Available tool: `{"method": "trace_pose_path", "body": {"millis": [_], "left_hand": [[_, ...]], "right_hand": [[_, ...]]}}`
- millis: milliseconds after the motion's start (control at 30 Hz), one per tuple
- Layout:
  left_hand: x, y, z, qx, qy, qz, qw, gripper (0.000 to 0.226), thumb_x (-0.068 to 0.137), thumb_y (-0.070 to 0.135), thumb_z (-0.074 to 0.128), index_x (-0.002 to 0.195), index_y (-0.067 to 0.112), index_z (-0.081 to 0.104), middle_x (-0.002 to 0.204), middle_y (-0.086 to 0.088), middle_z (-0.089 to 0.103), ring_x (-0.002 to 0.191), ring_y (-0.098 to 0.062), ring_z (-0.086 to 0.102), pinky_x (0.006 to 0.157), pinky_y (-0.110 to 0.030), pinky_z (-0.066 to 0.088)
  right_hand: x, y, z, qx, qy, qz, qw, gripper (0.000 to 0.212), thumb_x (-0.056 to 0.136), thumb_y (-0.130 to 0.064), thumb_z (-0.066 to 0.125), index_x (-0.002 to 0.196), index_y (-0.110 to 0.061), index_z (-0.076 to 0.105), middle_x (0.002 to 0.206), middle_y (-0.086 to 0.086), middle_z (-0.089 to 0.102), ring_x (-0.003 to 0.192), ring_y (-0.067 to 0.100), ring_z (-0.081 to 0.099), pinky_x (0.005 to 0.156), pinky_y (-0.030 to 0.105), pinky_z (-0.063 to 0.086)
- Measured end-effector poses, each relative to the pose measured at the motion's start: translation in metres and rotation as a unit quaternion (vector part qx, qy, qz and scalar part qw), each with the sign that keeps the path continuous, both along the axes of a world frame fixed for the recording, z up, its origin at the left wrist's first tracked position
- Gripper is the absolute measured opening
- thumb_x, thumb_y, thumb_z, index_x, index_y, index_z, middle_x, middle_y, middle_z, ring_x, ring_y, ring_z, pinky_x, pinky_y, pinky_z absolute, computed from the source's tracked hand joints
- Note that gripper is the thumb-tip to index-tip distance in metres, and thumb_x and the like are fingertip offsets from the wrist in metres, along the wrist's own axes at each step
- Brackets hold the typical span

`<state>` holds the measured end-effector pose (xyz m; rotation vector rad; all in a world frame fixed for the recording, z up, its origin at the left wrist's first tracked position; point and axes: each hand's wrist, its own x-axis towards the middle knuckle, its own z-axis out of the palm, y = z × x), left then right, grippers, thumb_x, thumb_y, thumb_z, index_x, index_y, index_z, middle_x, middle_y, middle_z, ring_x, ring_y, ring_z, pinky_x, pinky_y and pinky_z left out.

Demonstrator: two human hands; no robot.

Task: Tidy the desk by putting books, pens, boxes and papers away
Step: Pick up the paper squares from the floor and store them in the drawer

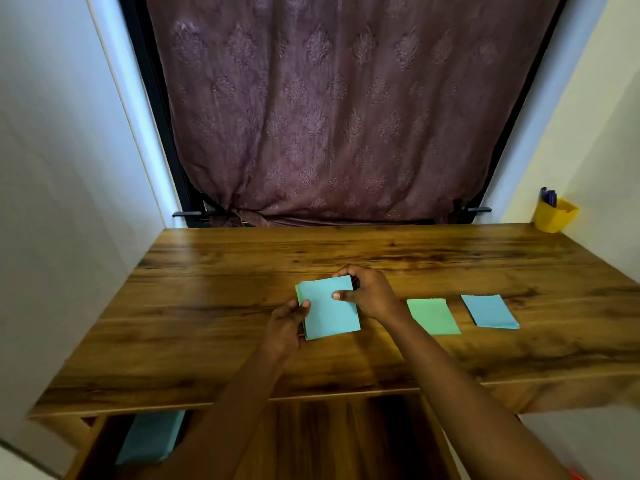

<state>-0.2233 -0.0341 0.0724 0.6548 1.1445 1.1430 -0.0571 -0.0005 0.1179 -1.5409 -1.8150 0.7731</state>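
Observation:
A small stack of folded papers [329, 311], light blue on top with a green one under it, sits at the middle of the wooden desk [207, 271]. My left hand [285, 325] grips the stack's left edge, thumb on top. My right hand [369, 292] pinches its upper right corner, thumb pressed on the blue sheet. To the right lie a green folded paper [433, 317] and, further right, a blue folded paper [490, 311], both flat on the desk and apart from my hands.
A yellow pen holder [554, 216] with dark pens stands at the desk's far right corner by the wall. A maroon curtain [346, 116] hangs behind the desk. Below the front edge at left, a light blue item [152, 441] lies in an open compartment.

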Motion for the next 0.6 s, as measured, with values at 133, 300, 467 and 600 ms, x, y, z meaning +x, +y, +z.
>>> {"method": "trace_pose_path", "body": {"millis": [133,300,467,600], "left_hand": [[-0.011,-0.006,0.005,-0.002,-0.016,0.001,1.0,0.014,0.093,0.014,0.055,0.106,0.01,0.059,0.124,-0.014,0.058,0.114,-0.034,0.054,0.07,-0.039,0.05],[-0.02,-0.01,0.005,-0.008,-0.03,0.016,0.999,0.009,0.094,0.014,0.053,0.102,0.012,0.058,0.115,-0.008,0.059,0.104,-0.026,0.056,0.062,-0.036,0.048],[-0.024,-0.013,0.001,0.039,0.028,-0.007,0.999,0.009,0.097,0.013,0.049,0.102,0.013,0.056,0.102,0.001,0.058,0.089,-0.014,0.056,0.066,-0.03,0.05],[-0.023,-0.012,-0.013,0.152,0.153,-0.007,0.976,0.023,0.095,0.011,0.051,0.118,0.01,0.057,0.107,0.003,0.063,0.09,-0.003,0.059,0.063,-0.016,0.053]], "right_hand": [[-0.013,-0.008,0.003,0.026,-0.051,0.001,0.998,0.045,0.079,-0.02,0.074,0.122,-0.016,0.06,0.123,0.003,0.055,0.107,0.019,0.055,0.075,0.021,0.046],[-0.016,-0.016,-0.009,-0.102,0.08,-0.054,0.99,0.05,0.088,-0.017,0.064,0.135,-0.014,0.049,0.134,0.004,0.052,0.12,0.025,0.053,0.083,0.027,0.047],[-0.008,-0.022,-0.02,-0.137,0.219,-0.076,0.963,0.019,0.086,-0.005,0.065,0.105,0.0,0.064,0.085,0.006,0.068,0.069,0.015,0.063,0.057,0.024,0.05],[-0.005,-0.018,-0.032,-0.101,0.247,-0.093,0.959,0.013,0.083,-0.003,0.068,0.095,-0.005,0.065,0.078,0.007,0.068,0.066,0.017,0.06,0.054,0.024,0.049]]}}
